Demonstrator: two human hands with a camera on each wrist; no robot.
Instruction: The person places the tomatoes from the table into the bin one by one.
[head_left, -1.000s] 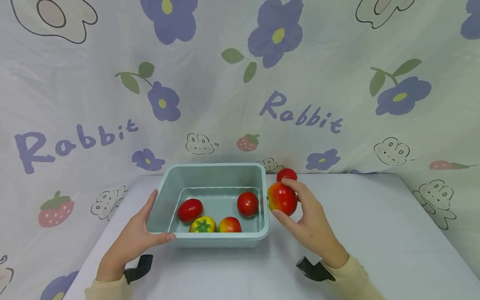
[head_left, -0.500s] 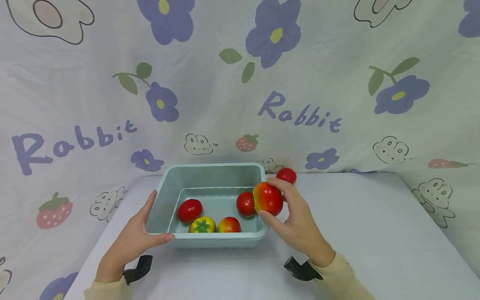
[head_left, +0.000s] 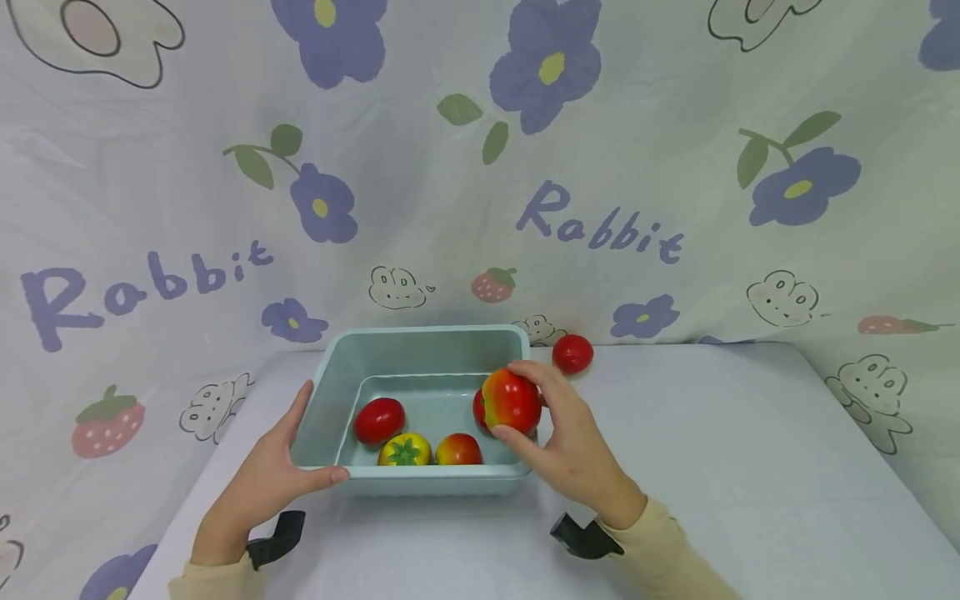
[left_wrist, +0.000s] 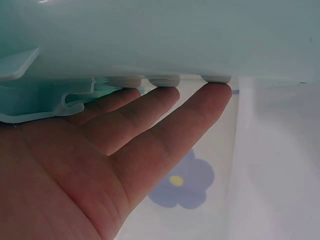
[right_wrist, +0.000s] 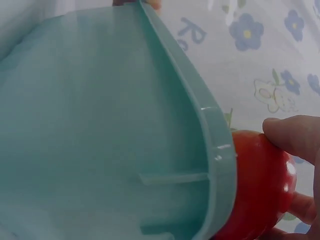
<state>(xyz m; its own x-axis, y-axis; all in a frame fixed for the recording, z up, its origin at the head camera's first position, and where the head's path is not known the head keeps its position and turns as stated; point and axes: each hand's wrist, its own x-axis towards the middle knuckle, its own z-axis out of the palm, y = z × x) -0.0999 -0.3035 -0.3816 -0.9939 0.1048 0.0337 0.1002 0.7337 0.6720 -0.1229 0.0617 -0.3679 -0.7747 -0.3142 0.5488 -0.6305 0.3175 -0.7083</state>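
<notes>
My right hand (head_left: 573,433) holds a shiny red-and-yellow tomato (head_left: 513,402) between thumb and fingers, above the right side of a pale blue-green basin (head_left: 431,331). In the right wrist view, the basin's rim hides part of this tomato (right_wrist: 260,185). My left hand (head_left: 273,467) rests at the basin's front left corner, thumb on the front rim. Its straight fingertips (left_wrist: 217,95) touch the outer wall in the left wrist view. Inside the basin lie a red tomato (head_left: 379,421), a yellow one with a green calyx (head_left: 405,450), an orange-red one (head_left: 459,450) and another red one (head_left: 478,409), partly hidden.
One more red tomato (head_left: 573,354) sits on the white tabletop (head_left: 720,450), behind the basin's right side. A printed cloth (head_left: 420,208) with flowers and rabbits hangs at the back and around the table.
My right hand has carried the red-and-yellow tomato leftward, from beside the basin to over its right side. It now covers much of the red tomato there. My left hand has stayed put.
</notes>
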